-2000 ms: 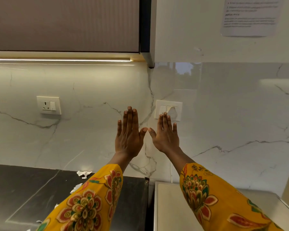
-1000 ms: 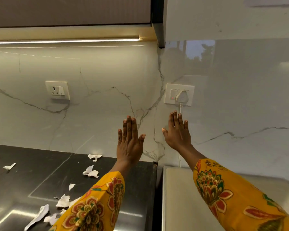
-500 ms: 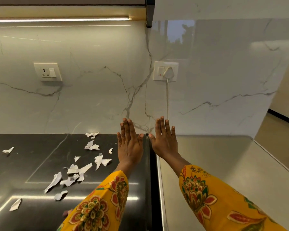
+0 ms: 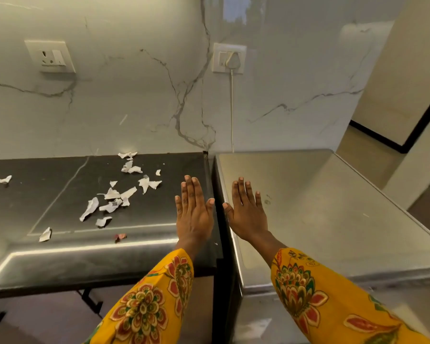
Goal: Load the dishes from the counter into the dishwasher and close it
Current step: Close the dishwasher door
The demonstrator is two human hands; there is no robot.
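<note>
Hands flat and empty, left hand (image 4: 193, 214) over the dark bench (image 4: 60, 194), right hand (image 4: 246, 214) over the steel top (image 4: 320, 207), fingers straight; no dishes or dishwasher visible, so best look down and locate both before reaching.

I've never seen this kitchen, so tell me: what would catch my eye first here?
Two flat, open hands in the middle: the left hand over the black counter, the right hand over the steel-topped unit. Torn paper scraps litter the black counter. A white plug sits in the wall socket behind.
</note>
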